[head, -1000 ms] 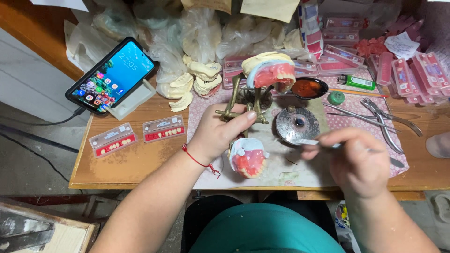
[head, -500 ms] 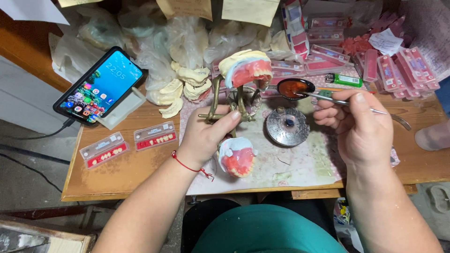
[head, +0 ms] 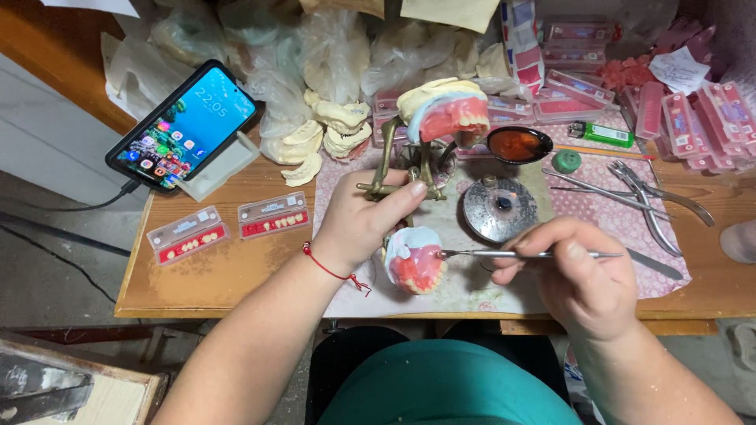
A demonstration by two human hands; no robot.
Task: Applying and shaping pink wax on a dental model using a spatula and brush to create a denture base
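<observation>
My left hand (head: 362,220) grips a denture model (head: 415,261) of white plaster and pink wax, tilted near the table's front edge. My right hand (head: 571,271) holds a thin metal wax tool (head: 504,254) whose tip touches the pink wax of the model. Behind the left hand stands a brass articulator (head: 394,169) carrying another cast with pink wax and teeth (head: 445,110). A round metal burner (head: 499,208) sits between the hands and a small dark bowl of reddish wax (head: 517,145).
A phone (head: 185,126) leans on a stand at the left. Two strips of artificial teeth (head: 228,226) lie on the wooden table. Plaster casts (head: 327,130) and plastic bags fill the back. Metal pliers and tools (head: 646,201) lie at the right, pink tooth boxes (head: 693,114) beyond.
My right hand has come back from the wax bowl to the model, and the tool tip now touches the wax. My left hand still holds the model.
</observation>
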